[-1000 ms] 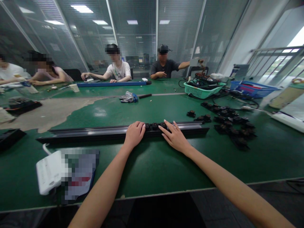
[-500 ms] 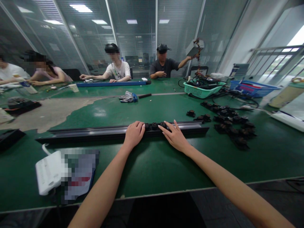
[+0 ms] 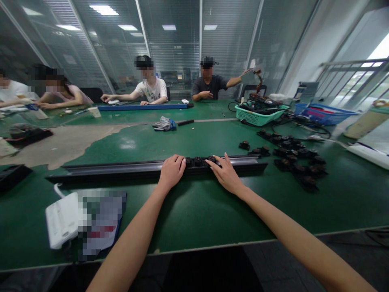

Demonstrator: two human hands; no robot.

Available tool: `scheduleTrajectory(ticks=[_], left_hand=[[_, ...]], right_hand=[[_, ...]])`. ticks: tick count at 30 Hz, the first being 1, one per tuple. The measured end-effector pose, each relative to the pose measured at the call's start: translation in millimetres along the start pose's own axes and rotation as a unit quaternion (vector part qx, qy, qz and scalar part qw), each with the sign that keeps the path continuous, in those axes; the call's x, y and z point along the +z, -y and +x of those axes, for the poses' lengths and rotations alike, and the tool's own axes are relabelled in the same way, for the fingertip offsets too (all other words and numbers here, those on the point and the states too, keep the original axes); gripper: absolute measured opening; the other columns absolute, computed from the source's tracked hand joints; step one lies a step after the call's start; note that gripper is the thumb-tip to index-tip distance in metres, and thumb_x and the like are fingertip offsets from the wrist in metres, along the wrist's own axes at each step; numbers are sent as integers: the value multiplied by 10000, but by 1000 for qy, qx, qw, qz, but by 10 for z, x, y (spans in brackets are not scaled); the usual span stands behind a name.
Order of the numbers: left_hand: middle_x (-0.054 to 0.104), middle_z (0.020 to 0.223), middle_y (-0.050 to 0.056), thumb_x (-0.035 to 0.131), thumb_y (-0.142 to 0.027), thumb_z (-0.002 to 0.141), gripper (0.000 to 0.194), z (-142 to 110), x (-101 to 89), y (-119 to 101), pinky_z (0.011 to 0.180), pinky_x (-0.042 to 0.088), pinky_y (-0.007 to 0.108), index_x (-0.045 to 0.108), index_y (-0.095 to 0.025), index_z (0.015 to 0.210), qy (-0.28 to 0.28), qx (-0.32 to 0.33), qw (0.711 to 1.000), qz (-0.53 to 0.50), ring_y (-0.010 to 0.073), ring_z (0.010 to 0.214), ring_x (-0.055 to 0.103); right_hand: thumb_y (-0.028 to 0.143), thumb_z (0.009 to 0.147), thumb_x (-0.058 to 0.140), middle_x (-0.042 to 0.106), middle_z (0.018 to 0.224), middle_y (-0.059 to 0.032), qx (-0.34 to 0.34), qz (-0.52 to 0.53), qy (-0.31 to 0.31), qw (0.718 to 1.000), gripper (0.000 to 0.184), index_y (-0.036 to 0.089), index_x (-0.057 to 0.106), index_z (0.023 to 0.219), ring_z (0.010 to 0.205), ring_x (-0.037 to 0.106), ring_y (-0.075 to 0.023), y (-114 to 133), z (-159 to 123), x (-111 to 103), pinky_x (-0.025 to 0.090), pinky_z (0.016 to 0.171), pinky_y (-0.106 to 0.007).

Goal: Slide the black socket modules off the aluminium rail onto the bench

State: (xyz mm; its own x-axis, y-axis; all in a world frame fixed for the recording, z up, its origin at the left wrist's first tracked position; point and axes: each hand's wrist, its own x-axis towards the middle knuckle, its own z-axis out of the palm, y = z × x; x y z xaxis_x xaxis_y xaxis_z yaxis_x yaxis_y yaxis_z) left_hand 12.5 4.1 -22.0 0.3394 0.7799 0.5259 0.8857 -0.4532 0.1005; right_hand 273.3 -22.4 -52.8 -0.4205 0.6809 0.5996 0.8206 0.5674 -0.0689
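A long black metal rail [image 3: 115, 170] with a shiny inner channel lies crosswise on the green table. Several small black blocks sit in a row in its channel; the middle block [image 3: 197, 161] shows between my hands. My left hand [image 3: 172, 172] curls over the rail, its fingers closed together and its fingertips against the left end of the row. My right hand [image 3: 226, 172] has thumb and fingers closed about the right block [image 3: 212, 159], with one finger raised. Part of the rail is hidden under both hands.
Loose black parts [image 3: 299, 156] lie in a cluster to the right. Behind them stand a green basket [image 3: 258, 117] of cables and a blue basket [image 3: 328, 113]. Gloves [image 3: 164, 124] lie further back. A white box [image 3: 65, 221] is at front left. Several people sit opposite.
My right hand has shifted slightly right along the rail, with the right block, widening its gap from the middle one. My left hand stays put. A person opposite tilts a light-coloured object they hold.
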Motion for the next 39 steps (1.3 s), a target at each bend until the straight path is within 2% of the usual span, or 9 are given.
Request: scheduleTrajectory(ticks=[21, 29, 39], left_hand=[[674, 1073, 90, 306, -353, 1054, 370, -5, -2, 7, 898, 469, 371, 644, -205, 1082, -6, 2, 1000, -2, 230, 987, 626], [675, 1082, 88, 309, -362, 1052, 372, -6, 3, 11, 912, 471, 366, 649, -212, 1076, -4, 3, 1000, -6, 225, 1002, 628], [674, 1082, 91, 315, -354, 1053, 367, -1, 9, 18, 906, 467, 370, 647, -202, 1078, -2, 2, 1000, -7, 232, 990, 624]], right_hand=[[281, 1028, 382, 622, 1266, -126, 12, 13, -35, 999, 413, 237, 633, 1353, 1246, 565, -223, -58, 1, -15, 271, 1218, -590], [292, 1011, 422, 620, 1185, -95, 41, 43, -57, 997, 371, 288, 671, 1286, 1175, 584, -233, -138, -18, 20, 294, 1187, -643], [224, 1009, 374, 615, 1172, -96, 47, 47, -47, 997, 412, 273, 675, 1286, 1157, 586, -228, -165, -24, -4, 265, 1205, -644]])
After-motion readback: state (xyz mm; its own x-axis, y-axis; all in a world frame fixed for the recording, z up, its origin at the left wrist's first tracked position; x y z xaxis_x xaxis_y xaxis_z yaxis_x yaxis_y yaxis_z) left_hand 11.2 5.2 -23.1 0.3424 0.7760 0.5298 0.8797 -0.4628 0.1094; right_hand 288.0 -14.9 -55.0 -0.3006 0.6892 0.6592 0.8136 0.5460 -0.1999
